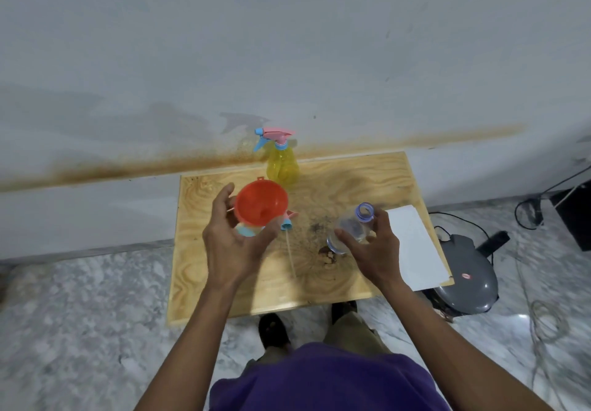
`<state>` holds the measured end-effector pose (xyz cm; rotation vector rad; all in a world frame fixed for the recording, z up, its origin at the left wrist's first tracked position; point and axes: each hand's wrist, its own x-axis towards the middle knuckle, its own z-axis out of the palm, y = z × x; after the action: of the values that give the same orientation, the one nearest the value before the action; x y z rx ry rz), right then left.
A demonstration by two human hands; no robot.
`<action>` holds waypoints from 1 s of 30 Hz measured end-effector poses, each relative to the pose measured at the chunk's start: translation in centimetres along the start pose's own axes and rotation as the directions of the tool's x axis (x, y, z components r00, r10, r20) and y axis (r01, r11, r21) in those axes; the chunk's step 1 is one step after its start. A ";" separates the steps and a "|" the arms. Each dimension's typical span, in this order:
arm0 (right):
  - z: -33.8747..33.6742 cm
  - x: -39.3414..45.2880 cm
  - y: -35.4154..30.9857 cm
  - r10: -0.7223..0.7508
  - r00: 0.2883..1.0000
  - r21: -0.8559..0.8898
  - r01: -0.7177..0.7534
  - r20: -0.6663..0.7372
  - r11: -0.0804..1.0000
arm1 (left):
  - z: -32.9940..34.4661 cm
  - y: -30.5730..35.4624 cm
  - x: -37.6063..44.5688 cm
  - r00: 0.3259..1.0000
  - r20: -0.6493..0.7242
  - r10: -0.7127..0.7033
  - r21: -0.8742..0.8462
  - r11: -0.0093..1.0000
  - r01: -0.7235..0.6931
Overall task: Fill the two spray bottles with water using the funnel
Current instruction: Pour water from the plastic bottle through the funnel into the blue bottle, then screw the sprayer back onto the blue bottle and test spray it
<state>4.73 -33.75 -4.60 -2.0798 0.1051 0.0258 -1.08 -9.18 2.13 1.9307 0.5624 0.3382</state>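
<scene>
The orange funnel (261, 202) stood mouth-up near the table's (351, 180) left-middle, over a mostly hidden blue bottle (244, 230) that the left hand (235, 244) curled around. Its detached spray head (287, 220) lay beside, tube towards the near edge. The right hand (374, 247) gripped a clear water bottle (353, 228), tilted, its open neck pointing away. A yellow spray bottle (282, 162) stood upright at the far edge; white paper (415, 247) lay at the right edge.
</scene>
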 end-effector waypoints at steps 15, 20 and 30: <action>-3.9 3.1 2.1 -0.041 0.985 0.028 0.037 0.169 0.999 | 16.6 -3.6 -0.5 0.910 0.165 -0.381 0.283 0.902 0.326; -4.4 3.7 2.5 -0.059 0.974 0.029 0.054 0.217 0.998 | 17.9 -4.5 -0.7 0.920 0.112 -0.376 0.309 0.893 0.328; -4.8 4.4 3.4 -0.107 0.959 0.004 0.110 0.264 0.994 | 18.8 -4.5 -1.5 0.886 0.089 -0.455 0.271 0.867 0.418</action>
<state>8.67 -39.90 -5.49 -2.0705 -0.1725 0.2365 5.47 -23.05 -9.66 1.9711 0.9550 -0.1771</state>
